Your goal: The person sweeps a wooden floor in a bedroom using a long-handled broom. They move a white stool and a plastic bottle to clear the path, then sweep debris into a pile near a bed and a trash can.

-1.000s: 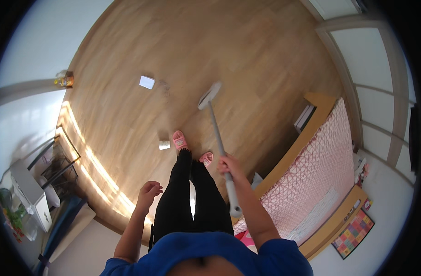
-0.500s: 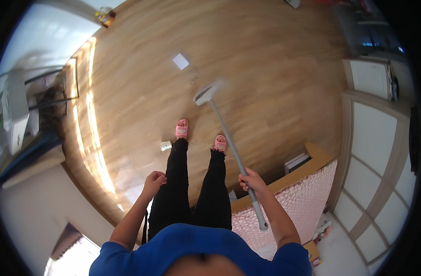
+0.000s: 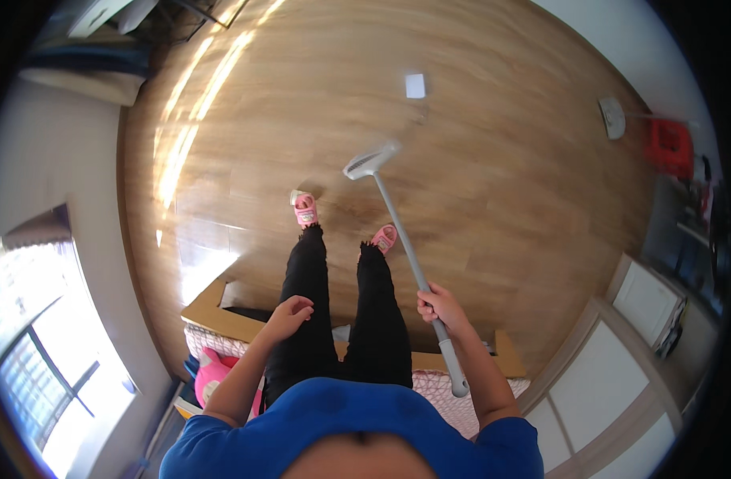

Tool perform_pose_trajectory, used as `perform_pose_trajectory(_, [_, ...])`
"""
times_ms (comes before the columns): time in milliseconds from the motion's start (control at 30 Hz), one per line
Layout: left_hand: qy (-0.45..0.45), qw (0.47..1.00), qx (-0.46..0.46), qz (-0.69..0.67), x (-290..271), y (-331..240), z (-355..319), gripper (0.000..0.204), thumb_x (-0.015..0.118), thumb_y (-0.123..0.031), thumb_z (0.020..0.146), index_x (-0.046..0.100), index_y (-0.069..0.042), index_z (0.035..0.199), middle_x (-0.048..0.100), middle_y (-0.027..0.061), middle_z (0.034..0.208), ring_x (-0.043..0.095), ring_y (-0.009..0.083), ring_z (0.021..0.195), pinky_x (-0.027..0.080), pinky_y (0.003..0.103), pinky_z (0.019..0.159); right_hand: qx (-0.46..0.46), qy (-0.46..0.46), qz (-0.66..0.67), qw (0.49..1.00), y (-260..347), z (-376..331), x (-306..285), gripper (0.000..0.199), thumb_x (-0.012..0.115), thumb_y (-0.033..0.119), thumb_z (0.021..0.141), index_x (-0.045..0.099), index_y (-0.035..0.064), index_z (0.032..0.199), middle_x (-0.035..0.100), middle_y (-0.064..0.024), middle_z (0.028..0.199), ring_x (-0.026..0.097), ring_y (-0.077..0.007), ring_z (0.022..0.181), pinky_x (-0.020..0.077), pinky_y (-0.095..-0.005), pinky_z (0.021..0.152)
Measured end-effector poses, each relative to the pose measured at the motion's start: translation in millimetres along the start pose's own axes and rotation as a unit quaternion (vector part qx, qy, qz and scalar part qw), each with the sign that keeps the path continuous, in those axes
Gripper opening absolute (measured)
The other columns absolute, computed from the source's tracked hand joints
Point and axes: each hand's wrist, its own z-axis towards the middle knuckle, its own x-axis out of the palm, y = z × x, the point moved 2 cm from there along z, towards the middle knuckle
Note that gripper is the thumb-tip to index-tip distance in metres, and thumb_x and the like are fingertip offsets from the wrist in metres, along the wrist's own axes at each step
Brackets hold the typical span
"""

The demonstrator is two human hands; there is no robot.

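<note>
My right hand [image 3: 441, 306] is wrapped round the grey pole of a long-handled floor sweeper [image 3: 403, 231], whose exact kind I cannot make out. Its wide pale head [image 3: 371, 160] rests on the wood floor ahead of my feet, and the pole's rounded end sticks out behind my hand. My left hand [image 3: 291, 318] hangs above my left thigh, fingers loosely bent, with nothing seen in it. A white square object [image 3: 415, 85] lies on the floor beyond the sweeper head. Faint debris shows between the two. Pink slippers are on my feet [image 3: 305, 211].
Behind my legs is a bed with a tan frame [image 3: 206, 311] and a pink patterned cover. A small pale object [image 3: 297, 195] lies by my left foot. At right are a red container [image 3: 669, 148], a white flat-headed tool [image 3: 612, 118] and a cabinet [image 3: 646, 294]. A window [image 3: 50, 359] is at left.
My view has turned to the right, so the bed now lies behind both legs and the red container has come into sight. My feet have shifted. The right hand still grips the pole.
</note>
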Motion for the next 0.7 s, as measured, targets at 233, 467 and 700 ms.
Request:
perform_pose_trajectory(233, [-0.087, 0.996, 0.019, -0.021, -16, 18, -21, 0.018, 0.052, -0.009, 0.081, 0.051, 0.001, 0.096, 0.057, 0.0084, 0.083, 0.055, 0.0134, 0.075, 0.045, 0.024, 0.069, 0.026, -0.001, 0.1, 0.995, 14, 15, -6, 0.011, 0.049, 0.009, 0.083, 0.04, 0.0049, 0.079, 0.042, -0.0031, 0.062, 0.035, -0.0034, 0.044, 0.0271, -0.0131, 0.03])
perform_pose_trajectory(467, [-0.066, 0.997, 0.015, 0.02, -27, 4, -3, 0.017, 0.054, -0.01, 0.079, 0.053, -0.001, 0.093, 0.058, 0.0047, 0.077, 0.055, 0.0108, 0.071, 0.045, 0.023, 0.066, -0.019, -0.005, 0.115, 0.993, 10, 13, -22, 0.008, 0.049, 0.007, 0.082, 0.041, 0.0048, 0.082, 0.043, -0.0035, 0.064, 0.036, -0.0039, 0.045, 0.0279, -0.0137, 0.032])
perform_pose_trajectory(700, [-0.02, 0.998, 0.004, 0.058, -45, -15, 22, 0.017, 0.053, -0.011, 0.079, 0.053, -0.001, 0.093, 0.058, 0.0052, 0.076, 0.056, 0.0113, 0.071, 0.045, 0.024, 0.066, -0.031, -0.112, 0.167, 0.979, 1, 9, -1, 0.017, 0.046, 0.005, 0.083, 0.043, 0.0042, 0.1, 0.045, -0.005, 0.068, 0.038, -0.0061, 0.048, 0.0271, -0.0148, 0.034])
